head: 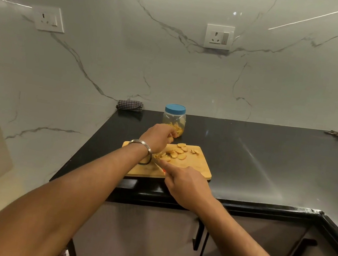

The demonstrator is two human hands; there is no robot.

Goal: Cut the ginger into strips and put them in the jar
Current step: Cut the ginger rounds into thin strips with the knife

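Landmark: one wooden cutting board (190,166) on the black counter (269,161).

- Ginger slices (179,152): roughly eight round slices on the far half of the board; an exact count is not possible where your wrist covers them. One small heap of cut strips (164,157) lies at the slices' near-left edge.
- Scrap (194,151): one small darker piece, just right of the slices, on the board.
- Jar (174,118): one, clear with a blue lid on, just behind the board; yellow strips inside at the bottom.
- Knife (158,165): one, blade resting on the board beside the strips, handle reddish.
- Your right hand (185,184): at the board's near edge, fingers wrapped round the knife handle, forefinger extended along it.
- Your left hand (158,137): over the board's far-left corner, fingers curled, pinching a piece of ginger; one metal bangle (141,150) on the wrist.
- Folded checked cloth (130,105): one, behind and left of the board, against the wall.
- Wall sockets: two, above the board, one left (48,18), one right (219,37).
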